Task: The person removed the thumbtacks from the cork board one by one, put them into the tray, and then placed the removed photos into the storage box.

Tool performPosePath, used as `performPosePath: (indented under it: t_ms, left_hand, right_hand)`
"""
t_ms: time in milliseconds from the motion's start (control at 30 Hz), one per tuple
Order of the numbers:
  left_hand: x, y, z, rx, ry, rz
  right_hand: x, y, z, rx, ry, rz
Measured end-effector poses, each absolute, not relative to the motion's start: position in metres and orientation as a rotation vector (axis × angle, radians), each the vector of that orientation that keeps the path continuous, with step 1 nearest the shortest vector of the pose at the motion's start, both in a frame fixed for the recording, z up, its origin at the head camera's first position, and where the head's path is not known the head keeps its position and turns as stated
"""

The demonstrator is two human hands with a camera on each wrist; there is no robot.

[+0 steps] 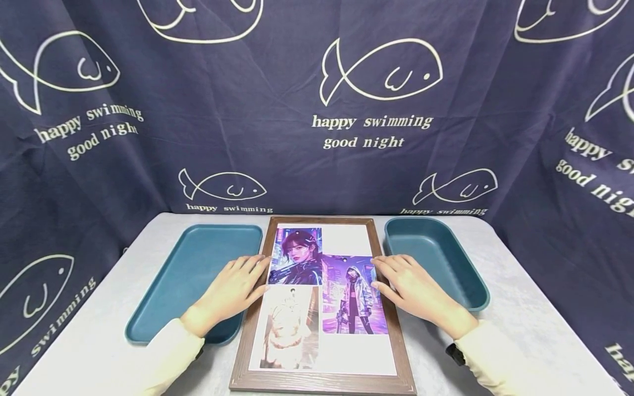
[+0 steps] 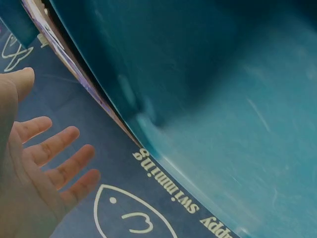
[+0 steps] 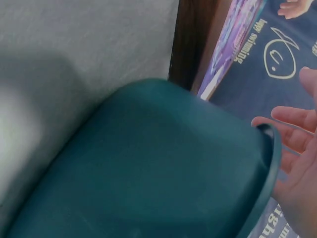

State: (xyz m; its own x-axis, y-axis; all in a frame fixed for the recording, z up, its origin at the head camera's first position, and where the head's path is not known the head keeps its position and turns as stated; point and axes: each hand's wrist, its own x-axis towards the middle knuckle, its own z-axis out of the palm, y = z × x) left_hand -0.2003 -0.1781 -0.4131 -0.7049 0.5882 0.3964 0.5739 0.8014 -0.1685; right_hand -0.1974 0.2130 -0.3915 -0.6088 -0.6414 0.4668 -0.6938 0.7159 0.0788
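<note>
A white board in a brown wooden frame (image 1: pixel 322 381) lies on the table, bearing three pictures. A purple portrait picture (image 1: pixel 297 258) occupies its upper left. Below that is a pale, glare-washed picture (image 1: pixel 282 335), and on the right a purple picture of a hooded figure (image 1: pixel 354 297). Small dark dots show near the pictures' top edges. My left hand (image 1: pixel 230 286) is at the frame's left side, my right hand (image 1: pixel 413 286) at its right side. Both have extended fingers and hold nothing. In the wrist views the fingers (image 2: pixel 64 144) look spread; contact with the frame cannot be made out.
A flat teal tray (image 1: pixel 170 291) lies left of the frame, partly under my left forearm. To the right stands a deeper teal box (image 1: pixel 441 258), partly behind my right hand. A dark blue curtain (image 1: pixel 277 137) with fish drawings encloses the table (image 1: pixel 535 341).
</note>
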Motion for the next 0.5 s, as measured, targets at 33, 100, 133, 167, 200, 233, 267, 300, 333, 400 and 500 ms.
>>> performPosePath:
  t_ms: [33,100,133,167,200,233,267,300,333,400,500]
  left_hand:
    - [-0.2,-0.177,-0.414,-0.878,-2.551,0.047]
    - [-0.2,-0.174,-0.415,-0.897,-2.548,0.048]
    - [-0.2,-0.173,-0.415,-0.907,-2.542,0.055]
    - [-0.199,-0.171,-0.415,-0.915,-2.537,0.06]
    - [-0.199,-0.17,-0.415,-0.923,-2.532,0.064]
    - [-0.199,-0.169,-0.415,-0.932,-2.529,0.067]
    - [-0.198,-0.167,-0.414,-0.94,-2.526,0.07]
    - [-0.198,-0.166,-0.413,-0.945,-2.525,0.075]
    - [-0.198,-0.164,-0.412,-0.952,-2.524,0.078]
    - [-0.197,-0.161,-0.409,-0.959,-2.534,0.077]
    - [-0.196,-0.156,-0.404,-0.972,-2.538,0.081]
  right_hand:
    - [-0.197,0.212,-0.392,1.033,-2.449,0.147]
    - [-0.197,0.21,-0.394,1.051,-2.444,0.139]
    - [-0.197,0.208,-0.394,1.062,-2.44,0.141]
    - [-0.197,0.207,-0.395,1.07,-2.439,0.138]
    - [-0.196,0.206,-0.395,1.078,-2.439,0.139]
    - [-0.196,0.204,-0.395,1.085,-2.44,0.141]
    - [-0.195,0.203,-0.395,1.093,-2.441,0.142]
    - [-0.195,0.202,-0.396,1.102,-2.442,0.147]
    - [-0.195,0.201,-0.396,1.11,-2.443,0.147]
    - [-0.194,0.199,-0.397,1.127,-2.443,0.149]
    - [-0.194,0.196,-0.397,1.146,-2.446,0.147]
